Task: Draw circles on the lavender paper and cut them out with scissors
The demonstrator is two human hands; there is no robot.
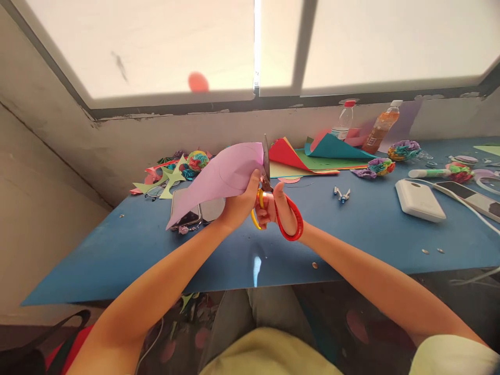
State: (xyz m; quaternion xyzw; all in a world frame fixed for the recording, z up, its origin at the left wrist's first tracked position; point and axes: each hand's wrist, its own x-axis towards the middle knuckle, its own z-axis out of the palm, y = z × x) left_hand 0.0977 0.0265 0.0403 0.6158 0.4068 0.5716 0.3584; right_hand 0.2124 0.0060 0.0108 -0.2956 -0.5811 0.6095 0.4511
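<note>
My left hand (244, 204) pinches a sheet of light purple paper (222, 174) near its right edge and holds it above the table. The paper bends down to the left, and a faint curved line shows on it. In my right hand (278, 208) is a pair of scissors (266, 161) with one yellow and one red handle loop, its blades pointing up. The blades stand at the paper's right edge, close to my left thumb. Beneath the paper, a phone (187, 217) lies partly hidden on the table.
On the blue table (128, 255), coloured paper sheets (320, 159) lie at the back. Two bottles (382, 126) stand by the wall. Paper flowers (404, 150), a compass (342, 195), a white power bank (420, 200) and a cable lie right. Glasses (155, 191) and paper scraps (172, 179) lie left.
</note>
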